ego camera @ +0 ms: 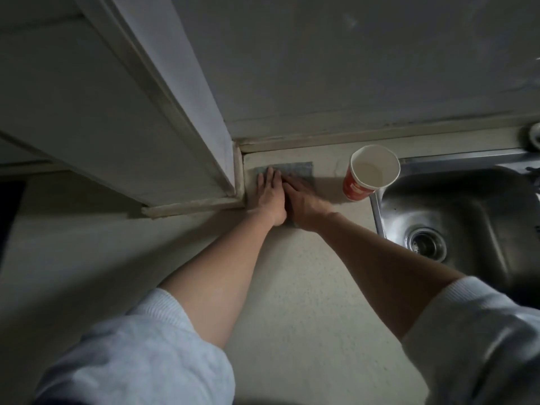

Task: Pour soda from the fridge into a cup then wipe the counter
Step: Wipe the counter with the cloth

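A grey-blue cloth (301, 170) lies flat on the pale counter (306, 287), in the back corner by the wall. Both my hands press down on it with straight fingers, side by side: my left hand (270, 197) nearer the cabinet side, my right hand (304, 203) beside it. A red paper cup (358, 190) with a white inside stands upright to the right of the cloth, close to the sink's edge. I cannot tell what is in the cup.
A steel sink (455, 211) with a round drain (426, 244) lies at the right. A tall white cabinet side (163, 112) closes the corner on the left. The grey wall (350, 68) runs along the back.
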`<state>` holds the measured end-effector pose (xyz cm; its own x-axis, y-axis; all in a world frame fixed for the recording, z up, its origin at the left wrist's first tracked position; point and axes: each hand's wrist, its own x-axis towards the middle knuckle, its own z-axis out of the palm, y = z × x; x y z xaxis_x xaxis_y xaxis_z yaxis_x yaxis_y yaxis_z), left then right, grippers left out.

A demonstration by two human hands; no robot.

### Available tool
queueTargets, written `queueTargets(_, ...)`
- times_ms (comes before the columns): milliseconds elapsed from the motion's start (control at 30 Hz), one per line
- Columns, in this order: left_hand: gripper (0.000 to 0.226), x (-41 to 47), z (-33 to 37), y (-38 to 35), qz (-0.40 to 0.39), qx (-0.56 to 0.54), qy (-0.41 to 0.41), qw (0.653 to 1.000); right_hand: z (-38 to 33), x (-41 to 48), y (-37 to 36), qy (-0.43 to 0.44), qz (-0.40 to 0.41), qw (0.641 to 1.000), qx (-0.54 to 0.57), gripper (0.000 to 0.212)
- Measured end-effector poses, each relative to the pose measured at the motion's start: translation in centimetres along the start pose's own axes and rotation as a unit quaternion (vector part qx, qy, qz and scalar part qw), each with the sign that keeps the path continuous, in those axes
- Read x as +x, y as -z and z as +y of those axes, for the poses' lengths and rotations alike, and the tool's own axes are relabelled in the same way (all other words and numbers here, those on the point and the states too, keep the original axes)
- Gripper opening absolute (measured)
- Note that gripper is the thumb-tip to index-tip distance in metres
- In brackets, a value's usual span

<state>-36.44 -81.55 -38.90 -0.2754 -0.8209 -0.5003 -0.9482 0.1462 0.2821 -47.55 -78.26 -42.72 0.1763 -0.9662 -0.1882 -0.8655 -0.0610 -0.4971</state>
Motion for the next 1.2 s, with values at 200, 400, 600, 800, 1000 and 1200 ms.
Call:
queueTargets(200, 0.089, 1.4, 0.2, -0.1, 0.013, 0.001, -0.011, 1.000, 0.6, 0.9, 0.2, 0.011, 0.016, 1.000, -0.007, 0.072)
queueTargets(400, 0.072, -0.6, -0.3, -2.7, 0.063, -0.018, -0.048, 0.997, -0.3, -2.9, -1.4, -0.003, 0.088, 0.996, -0.009, 0.064)
queueTargets(600, 0.084, -1.4, 0.6, -4.3, 0.043, 0.016, -0.076, 0.996, 0.4, -5.6, -1.6, -0.025, 0.043, 0.998, -0.042, 0.077)
queueTargets(800, 0.078, 3.5, 1.6, -2.3, 0.007, 0.033, -0.124, 0.992, 1.3, -2.3, -0.2, -0.082, 0.078, 0.992, -0.056, 0.074)
queueTargets(1000, 0.074, 7.6, 3.3, -0.5, -0.021, 0.072, -0.164, 0.984, 2.6, 1.6, 2.0, -0.148, 0.042, 0.984, -0.084, 0.082)
queueTargets(1200, 0.064, 8.6, 2.5, -1.6, -0.006, 0.075, -0.167, 0.983, 1.9, 1.6, 2.1, -0.174, 0.045, 0.980, -0.090, 0.071)
